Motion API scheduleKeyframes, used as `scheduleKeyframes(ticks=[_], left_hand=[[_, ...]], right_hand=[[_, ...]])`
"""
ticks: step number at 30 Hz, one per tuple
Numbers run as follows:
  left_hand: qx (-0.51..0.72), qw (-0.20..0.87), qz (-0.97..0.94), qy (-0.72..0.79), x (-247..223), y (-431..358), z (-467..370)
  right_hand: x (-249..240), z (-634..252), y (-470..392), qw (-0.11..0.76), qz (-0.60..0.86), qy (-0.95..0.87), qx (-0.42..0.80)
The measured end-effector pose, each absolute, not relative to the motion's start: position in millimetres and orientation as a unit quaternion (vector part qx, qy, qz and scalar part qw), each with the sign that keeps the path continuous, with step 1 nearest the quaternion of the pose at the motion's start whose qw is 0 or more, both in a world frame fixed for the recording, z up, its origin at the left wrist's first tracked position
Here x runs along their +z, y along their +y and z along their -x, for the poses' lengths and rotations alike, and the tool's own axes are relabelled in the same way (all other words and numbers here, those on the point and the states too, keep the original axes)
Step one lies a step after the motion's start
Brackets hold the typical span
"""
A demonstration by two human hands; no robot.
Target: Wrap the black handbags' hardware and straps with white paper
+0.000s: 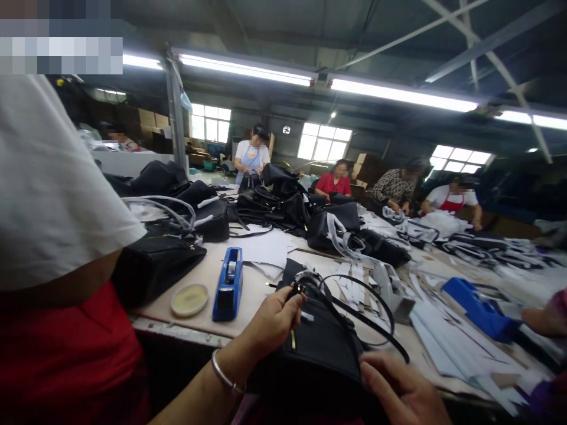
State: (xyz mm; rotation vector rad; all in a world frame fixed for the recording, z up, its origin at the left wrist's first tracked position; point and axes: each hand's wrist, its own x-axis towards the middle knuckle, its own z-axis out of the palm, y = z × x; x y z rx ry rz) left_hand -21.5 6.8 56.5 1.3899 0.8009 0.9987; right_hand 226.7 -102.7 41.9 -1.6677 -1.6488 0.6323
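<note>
A black handbag (323, 348) with a gold zipper lies at the table's front edge, low in the centre of the view. My left hand (277, 316), with a silver bangle on its wrist, pinches a black strap end with metal hardware (296, 289) above the bag's top. At the bag's right side is my right hand (398, 383), its thumb and fingertips closed against the bag's edge. A thin black strap (376, 324) loops over the table beyond the bag. Clear wrapping partly covers the handle near my left hand.
A blue tape dispenser (228, 286) and a round yellowish dish (189, 299) are on the left. Another blue dispenser (481, 307) and white sheets (452, 342) lie right. Black bags (283, 200) are piled behind. A person in a white sleeve (57, 189) stands close left; others work beyond.
</note>
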Motion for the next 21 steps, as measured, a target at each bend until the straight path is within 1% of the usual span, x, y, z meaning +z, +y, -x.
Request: scheduleKeyframes(ticks=[1, 3, 6, 8, 10, 12, 15, 18, 21], left_hand=[[0.414, 0.601, -0.595, 0.336, 56.9, 0.1, 16.6], [0.376, 0.645, -0.583, 0.321, 54.5, -13.7, 8.9], [0.321, 0.703, -0.547, 0.323, 45.1, -30.3, 5.0], [0.301, 0.714, -0.533, 0.341, 35.2, -35.6, 7.2], [0.294, 0.708, -0.534, 0.357, 22.3, -36.3, 11.7], [0.296, 0.700, -0.535, 0.368, 7.9, -33.3, 16.4], [0.316, 0.683, -0.527, 0.395, -9.6, -23.8, 20.5], [0.313, 0.665, -0.537, 0.415, -17.7, -9.6, 20.9], [0.307, 0.684, -0.507, 0.426, -20.9, 6.4, 22.5]], right_hand=[[51.2, -214.5, -98.1, 0.377, 0.615, -0.640, 0.264], [61.2, -188.2, -86.8, 0.399, 0.541, -0.658, 0.339], [54.9, -153.1, -68.6, 0.407, 0.458, -0.635, 0.471], [40.6, -138.3, -57.4, 0.420, 0.459, -0.576, 0.531], [23.9, -132.2, -46.2, 0.427, 0.489, -0.528, 0.547], [9.3, -133.1, -34.5, 0.425, 0.530, -0.525, 0.513], [-2.3, -140.2, -16.0, 0.387, 0.565, -0.595, 0.420], [1.6, -144.8, 7.9, 0.316, 0.558, -0.685, 0.347], [17.7, -139.7, 47.2, 0.252, 0.567, -0.750, 0.231]])
